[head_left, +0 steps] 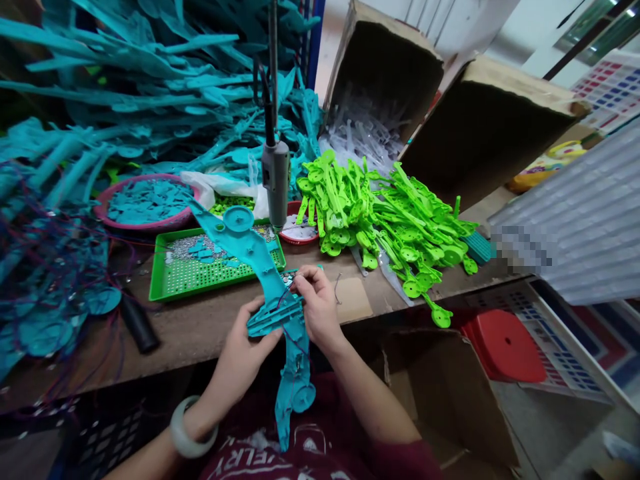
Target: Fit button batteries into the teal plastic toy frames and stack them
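Observation:
My left hand (245, 347) is closed around the middle of a long, curved turquoise plastic shell (260, 257), its ribbed inner side facing me. One end of the shell points up over the bench and the other hangs down before my shirt. My right hand (317, 300) pinches a thin dark wire (289, 291) at the shell's right edge; the wire's tip is hidden by the fingers. More thin wire runs along the lower half of the shell. Behind it lies a green perforated tray (215, 283) with small metal screws and turquoise pieces.
An electric screwdriver (276, 177) hangs above the bench. Turquoise shells (150, 87) are heaped at the left, with a pink basket (103, 217) of small parts. Lime-green parts (400, 227) are piled at the right, before cardboard boxes (500, 133). A red stool (507, 347) stands below.

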